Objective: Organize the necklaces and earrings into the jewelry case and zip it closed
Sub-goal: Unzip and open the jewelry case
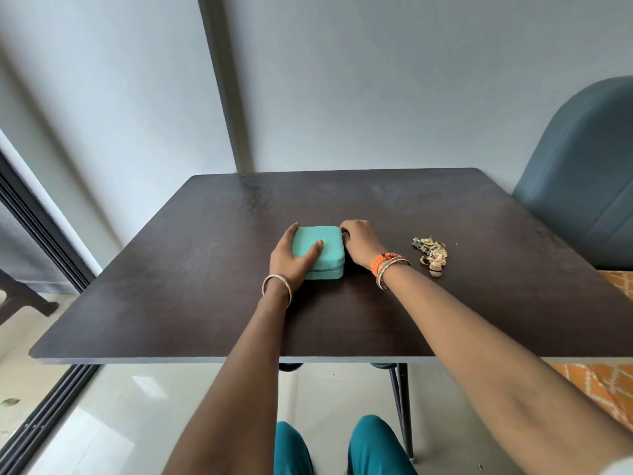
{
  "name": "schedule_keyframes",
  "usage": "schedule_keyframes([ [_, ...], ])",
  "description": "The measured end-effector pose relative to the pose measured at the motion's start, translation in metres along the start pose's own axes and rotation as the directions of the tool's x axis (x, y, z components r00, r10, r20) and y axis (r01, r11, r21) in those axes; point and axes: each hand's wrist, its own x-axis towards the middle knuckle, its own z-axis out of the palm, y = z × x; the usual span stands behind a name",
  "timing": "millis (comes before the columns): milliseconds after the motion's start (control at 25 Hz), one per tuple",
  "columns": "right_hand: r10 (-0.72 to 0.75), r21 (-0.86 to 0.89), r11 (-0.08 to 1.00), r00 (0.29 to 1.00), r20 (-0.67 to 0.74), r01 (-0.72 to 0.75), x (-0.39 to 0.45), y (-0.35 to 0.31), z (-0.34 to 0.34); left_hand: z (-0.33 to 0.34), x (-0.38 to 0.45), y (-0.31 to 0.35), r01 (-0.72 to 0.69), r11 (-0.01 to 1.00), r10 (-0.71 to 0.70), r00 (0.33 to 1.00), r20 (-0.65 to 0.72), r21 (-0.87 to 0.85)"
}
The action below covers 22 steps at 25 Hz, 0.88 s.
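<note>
A small turquoise jewelry case (pixel 325 246) lies closed near the middle of the dark table (pixel 205 286). My left hand (pixel 294 260) grips its left side, thumb resting on the lid and fingers curled around the far left corner. At the case's far right corner, my right hand (pixel 359 243) has its fingertips pressed against the side; whether it pinches a zipper pull is hidden. A pile of golden earrings and necklaces (pixel 432 254) sits on the table to the right of my right wrist, untouched.
A blue upholstered chair (pixel 582 180) stands at the table's right side. The wall is just behind the table's far edge. A sliding door track runs along the floor at left. My knees show below the near table edge.
</note>
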Motion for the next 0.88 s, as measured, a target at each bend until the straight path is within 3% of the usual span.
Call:
schedule_keyframes([
  [240, 0.059, -0.011, 0.998, 0.987, -0.15, -0.062, -0.045, -0.003, 0.0, 0.001, 0.0, 0.0, 0.001, 1.0, -0.001, 1.0, -0.003, 0.021],
  [520, 0.13, -0.058, 0.988, 0.966, -0.222, -0.146, -0.113, -0.044, 0.007, 0.0, 0.0, 0.001, 0.021, 0.999, -0.022, 0.999, 0.029, 0.032],
  [880, 0.023, -0.049, 0.998, 0.995, -0.096, -0.028, -0.12, -0.095, 0.034, -0.006, -0.003, 0.003, 0.057, 0.998, -0.053, 0.988, 0.144, -0.028],
])
